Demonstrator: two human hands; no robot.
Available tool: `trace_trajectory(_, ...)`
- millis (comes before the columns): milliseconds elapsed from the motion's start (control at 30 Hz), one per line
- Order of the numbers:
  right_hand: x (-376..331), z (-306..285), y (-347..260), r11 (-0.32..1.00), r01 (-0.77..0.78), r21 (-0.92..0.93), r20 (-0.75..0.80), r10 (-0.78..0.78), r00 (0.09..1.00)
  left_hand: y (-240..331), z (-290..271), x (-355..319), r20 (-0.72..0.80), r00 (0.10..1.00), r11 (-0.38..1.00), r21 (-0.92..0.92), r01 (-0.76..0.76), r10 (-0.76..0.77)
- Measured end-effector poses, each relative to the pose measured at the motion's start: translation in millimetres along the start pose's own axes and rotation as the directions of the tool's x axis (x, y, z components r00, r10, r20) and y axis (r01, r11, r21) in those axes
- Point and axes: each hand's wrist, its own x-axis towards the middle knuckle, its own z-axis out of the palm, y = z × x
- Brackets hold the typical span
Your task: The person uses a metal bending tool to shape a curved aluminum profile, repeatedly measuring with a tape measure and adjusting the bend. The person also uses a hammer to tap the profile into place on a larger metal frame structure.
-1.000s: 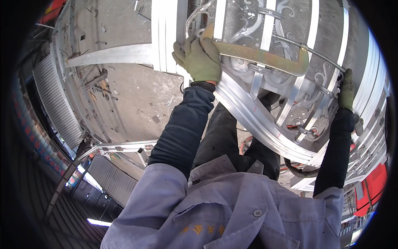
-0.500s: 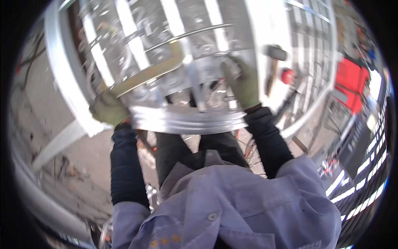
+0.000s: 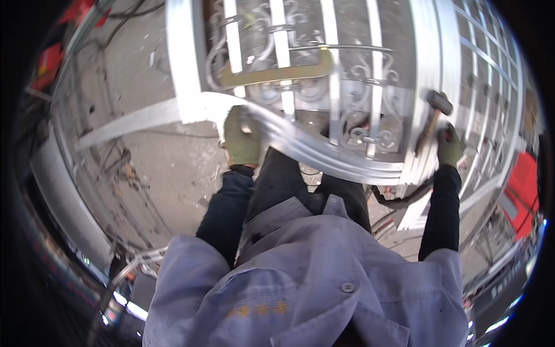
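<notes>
1. Our left hand [image 3: 241,139] is up against the curved rail [image 3: 324,156], grip unclear.
2. Our right hand [image 3: 449,146], well apart, hovers beside the hammer [image 3: 439,103]; we can't tell its hold.
3. Clamp [image 3: 277,76] across the bars [image 3: 282,49]!

A grey concrete floor [image 3: 153,153], flecked with pale specks, formed the ground of the workspace. Small brown debris [image 3: 128,172] was scattered at left, near long, thin bars lying along the floor. Dark cables [image 3: 122,27] crossed the floor at upper left, near a red object [image 3: 50,61] of indistinct kind. A grey corrugated sheet [image 3: 75,199] stood along the left margin, its edges bowed by the lens. A red, box-like object [image 3: 522,194] with a grey panel occupied the right margin. Bright strips of light [image 3: 136,310] interrupted the dark surroundings at lower left, where details were too blurred to identify.
</notes>
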Motion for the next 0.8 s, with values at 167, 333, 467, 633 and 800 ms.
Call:
trace_trajectory(167, -42, -57, -103, 0.961, -0.082, 0.265, 0.098, 0.058, 0.993, 106, -2, -59, 0.264, 0.943, 0.917, -0.286, 0.277, -0.203)
trace_trajectory(333, -143, -90, -311, 0.868, 0.159, 0.470, 0.664, -0.466, 0.584, 156, 0, -70, 0.862, 0.496, 0.577, -0.352, 0.737, -0.107)
trace_trajectory(467, -182, -86, -403, 0.828, 0.336, 0.449, 0.667, -0.561, 0.491, 136, -30, -56, 0.929, 0.356, 0.467, -0.272, 0.841, -0.100)
trace_trajectory(633, -201, -90, -450, 0.812, 0.411, 0.415, 0.708, -0.572, 0.414, 95, -66, -43, 0.975, 0.224, 0.345, -0.215, 0.914, 0.014)
trace_trajectory(800, -209, -95, -476, 0.801, 0.484, 0.353, 0.745, -0.553, 0.372, 73, -80, -35, 0.973, 0.228, 0.383, -0.221, 0.897, 0.028)
